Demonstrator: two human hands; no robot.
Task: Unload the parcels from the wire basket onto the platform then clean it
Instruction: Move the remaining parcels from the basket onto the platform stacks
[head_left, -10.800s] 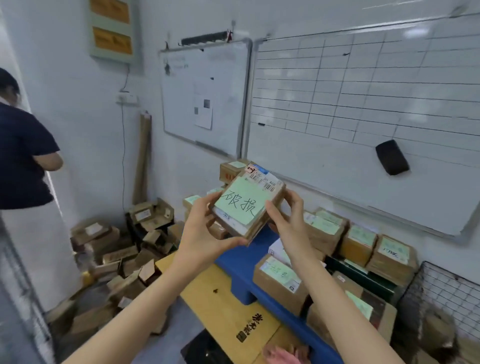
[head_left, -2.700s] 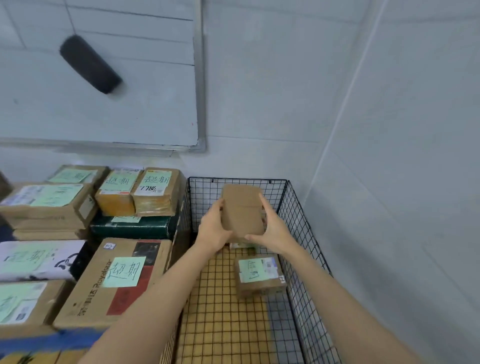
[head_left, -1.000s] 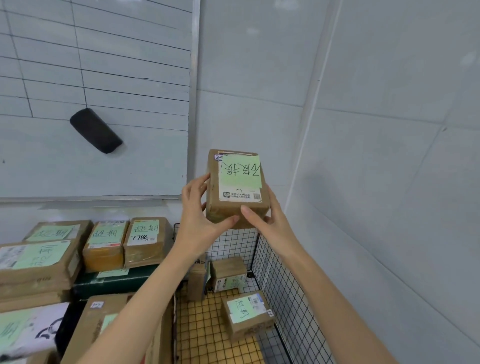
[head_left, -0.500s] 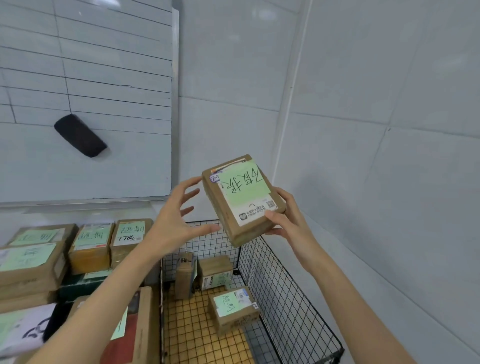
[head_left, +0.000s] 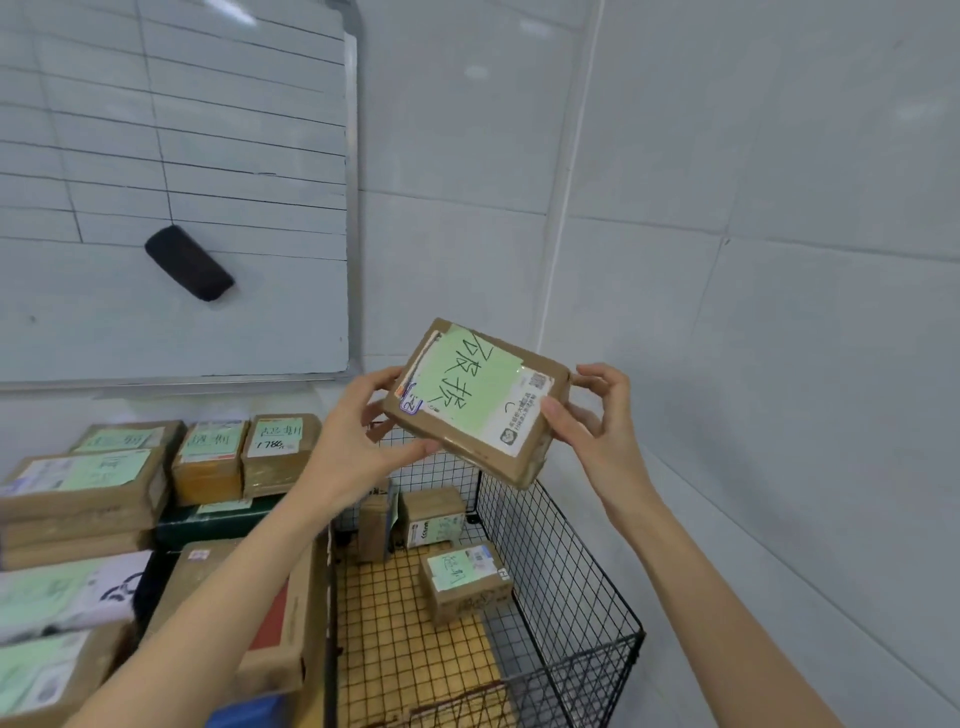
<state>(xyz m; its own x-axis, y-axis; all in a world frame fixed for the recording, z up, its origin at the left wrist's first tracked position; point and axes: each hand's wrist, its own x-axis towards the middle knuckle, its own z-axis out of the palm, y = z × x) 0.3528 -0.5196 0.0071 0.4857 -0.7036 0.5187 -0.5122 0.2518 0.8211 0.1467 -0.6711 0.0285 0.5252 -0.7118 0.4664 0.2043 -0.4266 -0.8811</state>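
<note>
A brown parcel (head_left: 475, 402) with a green handwritten label is held in the air above the black wire basket (head_left: 566, 566). My left hand (head_left: 358, 439) grips its left end, thumb under the near edge. My right hand (head_left: 597, 415) pinches its right end with thumb and fingertips. Down in the basket lie three small parcels: one with a green label (head_left: 462, 579) near the right wall, one (head_left: 434, 514) at the back, and a narrow one (head_left: 375, 525) standing on edge beside it.
Stacked labelled parcels (head_left: 83, 483) fill the platform to the left of the basket, with a large box (head_left: 280, 623) right against it. A whiteboard (head_left: 171, 182) with a black eraser (head_left: 188, 262) hangs above. White tiled walls meet in the corner behind the basket.
The parcel has turned flatter and swung so its long side lies across. My left hand, open beside it half a second ago, now grips its left end.
</note>
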